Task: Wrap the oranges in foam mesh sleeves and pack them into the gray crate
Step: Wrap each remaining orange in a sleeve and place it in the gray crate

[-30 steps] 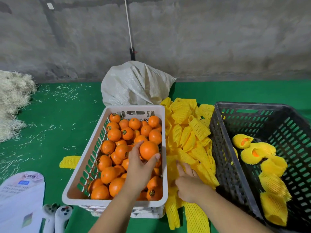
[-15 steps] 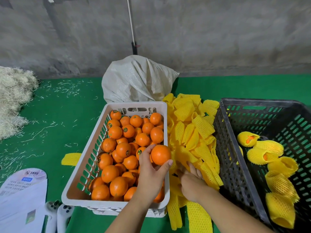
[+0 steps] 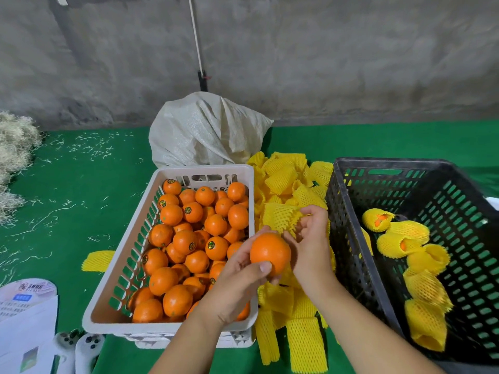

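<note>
Oranges filled the white crate (image 3: 113, 268), and one bare orange (image 3: 270, 253) sat lifted clear of it, cupped in the left hand (image 3: 237, 282) with the thumb over its near face and the fingers curled beneath, just above the crate's right rim. It looked firm, round and smooth-skinned, weighty enough to roll out of a loose hold, so a cradle around its widest part seemed the safe grip. Touching it from the right, the right hand (image 3: 310, 238) pinched the mouth of a foam mesh sleeve (image 3: 280, 217) between thumb and fingertips; that sleeve looked featherlight, soft and stretchy, likely to collapse shut unless taken by its open edge and spread before the fruit went in. Under both hands lay the loose pile of yellow sleeves (image 3: 286, 179), filling the gap between the two crates. To the right, the gray crate (image 3: 348, 211) held several wrapped oranges (image 3: 402, 242) along its floor, with most of it still unfilled. Behind the white crate slumped a white woven sack (image 3: 205, 130) on the green floor covering (image 3: 81, 190), and pale straw-like shavings (image 3: 13, 147) were heaped at the left edge.
</note>
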`<state>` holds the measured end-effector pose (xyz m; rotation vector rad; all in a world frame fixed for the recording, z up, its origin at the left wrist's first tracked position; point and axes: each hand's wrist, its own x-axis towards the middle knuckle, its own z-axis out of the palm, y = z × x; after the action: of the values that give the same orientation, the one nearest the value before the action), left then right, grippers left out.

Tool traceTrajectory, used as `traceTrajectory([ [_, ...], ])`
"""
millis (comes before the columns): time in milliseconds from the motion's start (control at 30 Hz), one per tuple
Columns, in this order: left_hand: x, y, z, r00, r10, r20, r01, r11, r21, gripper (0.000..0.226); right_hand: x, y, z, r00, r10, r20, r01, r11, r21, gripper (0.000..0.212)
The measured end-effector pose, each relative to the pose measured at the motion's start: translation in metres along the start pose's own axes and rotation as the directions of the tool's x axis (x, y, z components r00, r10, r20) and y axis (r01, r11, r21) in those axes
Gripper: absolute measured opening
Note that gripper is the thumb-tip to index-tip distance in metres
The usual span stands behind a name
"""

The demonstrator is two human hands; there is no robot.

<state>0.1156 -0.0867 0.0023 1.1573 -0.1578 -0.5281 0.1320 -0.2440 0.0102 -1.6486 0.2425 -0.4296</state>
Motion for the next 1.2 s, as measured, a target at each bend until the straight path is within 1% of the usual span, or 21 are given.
traceTrajectory([
  [33,-0.001,0.002,0.002,1.0,-0.016,0.023,0.016,1.0,-0.001,0.109,0.0,-0.005,0.0,1.0,0.018,0.023,-0.02,0.997,0.071,0.046],
  [67,-0.002,0.004,0.004,0.999,-0.021,0.036,0.021,1.0,0.005,0.107,0.001,-0.009,-0.001,0.998,0.027,0.053,-0.032,0.995,0.094,0.044],
  [167,-0.004,0.007,0.004,0.999,0.023,0.037,-0.024,1.0,0.016,0.104,-0.001,-0.01,-0.003,0.986,-0.01,0.166,0.017,0.999,-0.036,0.049],
  [200,-0.004,0.008,0.004,0.999,0.043,0.019,-0.044,0.999,0.016,0.103,-0.001,-0.01,-0.005,0.983,-0.026,0.181,0.039,0.996,-0.074,0.043],
  [267,-0.003,0.01,0.005,0.996,0.079,-0.05,-0.077,0.996,0.045,0.097,-0.002,-0.009,-0.009,0.979,-0.085,0.183,0.111,0.984,-0.137,0.026],
  [300,-0.002,0.009,0.004,0.991,0.099,-0.095,-0.092,0.993,0.074,0.091,-0.004,-0.008,-0.011,0.978,-0.108,0.179,0.134,0.981,-0.139,0.022],
  [367,-0.001,0.007,0.003,0.975,0.138,-0.173,-0.117,0.985,0.127,0.076,-0.007,-0.009,-0.016,0.978,-0.104,0.181,0.122,0.989,-0.087,0.022],
  [433,0.0,0.005,0.001,0.95,0.167,-0.264,-0.131,0.98,0.15,0.067,-0.012,-0.01,-0.018,0.974,-0.081,0.21,0.093,0.995,-0.046,0.02],
  [500,0.0,0.003,0.002,0.908,0.191,-0.373,-0.145,0.978,0.147,0.059,-0.02,-0.012,-0.018,0.964,-0.097,0.249,0.115,0.992,-0.058,0.015],
  [567,0.001,0.001,0.005,0.866,0.187,-0.463,-0.141,0.981,0.131,0.06,-0.031,-0.015,-0.015,0.948,-0.129,0.291,0.155,0.986,-0.067,0.011],
  [633,0.003,0.001,0.008,0.838,0.176,-0.516,-0.135,0.984,0.117,0.064,-0.042,-0.019,-0.01,0.93,-0.16,0.33,0.199,0.976,-0.089,0.012],
  [667,0.003,0.002,0.01,0.842,0.175,-0.51,-0.153,0.985,0.085,0.061,-0.047,-0.02,-0.008,0.922,-0.178,0.344,0.226,0.968,-0.105,0.014],
  [700,0.003,0.002,0.012,0.864,0.17,-0.474,-0.183,0.983,0.019,0.056,-0.051,-0.022,-0.006,0.916,-0.199,0.348,0.253,0.96,-0.116,0.017],
  [767,-0.001,0.006,0.017,0.933,0.15,-0.328,-0.213,0.963,-0.167,0.05,-0.053,-0.023,-0.007,0.913,-0.234,0.334,0.291,0.948,-0.132,0.019],
  [800,-0.005,0.007,0.018,0.954,0.141,-0.264,-0.202,0.954,-0.223,0.05,-0.052,-0.024,-0.009,0.912,-0.261,0.317,0.32,0.935,-0.151,0.021],
  [833,-0.007,0.008,0.019,0.964,0.133,-0.229,-0.186,0.955,-0.232,0.053,-0.05,-0.025,-0.011,0.907,-0.299,0.298,0.361,0.914,-0.183,0.026],
  [900,-0.011,0.01,0.018,0.961,0.154,-0.232,-0.187,0.974,-0.13,0.058,-0.047,-0.027,-0.015,0.896,-0.35,0.272,0.415,0.878,-0.238,0.037],
  [967,-0.014,0.013,0.018,0.941,0.202,-0.273,-0.206,0.978,0.013,0.061,-0.043,-0.031,-0.019,0.904,-0.345,0.251,0.403,0.884,-0.236,0.033],
  [1033,-0.016,0.015,0.018,0.928,0.25,-0.277,-0.226,0.967,0.118,0.06,-0.041,-0.036,-0.022,0.898,-0.367,0.245,0.421,0.877,-0.23,0.026],
  [1133,-0.018,0.015,0.02,0.92,0.292,-0.261,-0.243,0.948,0.205,0.054,-0.04,-0.043,-0.024,0.868,-0.414,0.275,0.479,0.843,-0.243,0.027],
  [1200,-0.015,0.014,0.02,0.903,0.309,-0.299,-0.242,0.94,0.241,0.046,-0.042,-0.047,-0.024,0.855,-0.429,0.291,0.501,0.828,-0.252,0.026],
])
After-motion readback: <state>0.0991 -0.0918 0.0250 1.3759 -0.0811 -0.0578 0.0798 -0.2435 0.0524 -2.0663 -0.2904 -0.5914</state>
